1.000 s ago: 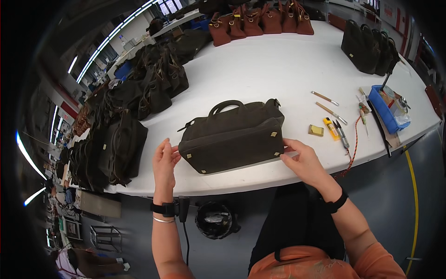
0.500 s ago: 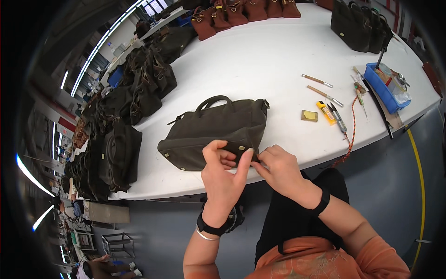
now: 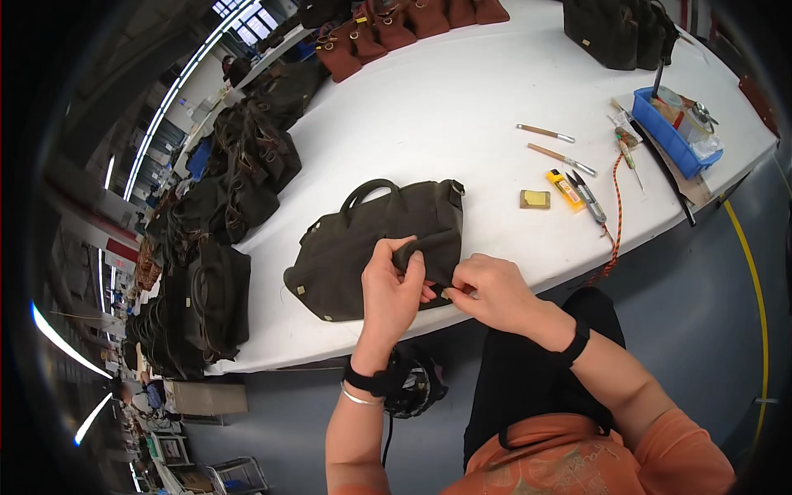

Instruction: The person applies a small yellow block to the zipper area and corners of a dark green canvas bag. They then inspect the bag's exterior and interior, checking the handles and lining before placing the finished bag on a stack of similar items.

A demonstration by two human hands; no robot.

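Dark olive canvas handbag w/ two looped carry handles (image 3: 375, 243) lies flat on its side on the white bench (image 3: 462, 107), near the front edge, directly ahead of the person. Left hand (image 3: 392, 289) is closed round a fold or strap end at the bag's lower right corner, fingers curled over the fabric, thumb beneath. Right hand (image 3: 491, 289) sits just beside it, fingertips drawn together in a pinch at that same corner; what exactly is pinched, whether a small fitting or the fabric edge, is too small to tell. Both hands touch the bag; neither is spread. Judged step: close check or adjustment of the corner or strap attachment, work at an early-to-middle stage since only one corner is in hand. Next move, in my est., calls for a steady hold w/ the left so the fabric stays taut while the right works the fine point; slack would let the fold slip. To the right on the bench, well apart from the bag: a small yellow block on a dark pad (image 3: 535, 199), a yellow utility knife (image 3: 565, 188), dark snips (image 3: 591, 198), two slim wood-handled awls (image 3: 544, 132), an orange braided cord (image 3: 615, 206) and a blue plastic tray of tools (image 3: 672, 136). Rows of dark finished bags (image 3: 247, 165) line the left edge; brown leather bags (image 3: 396, 21) stand at the far side.
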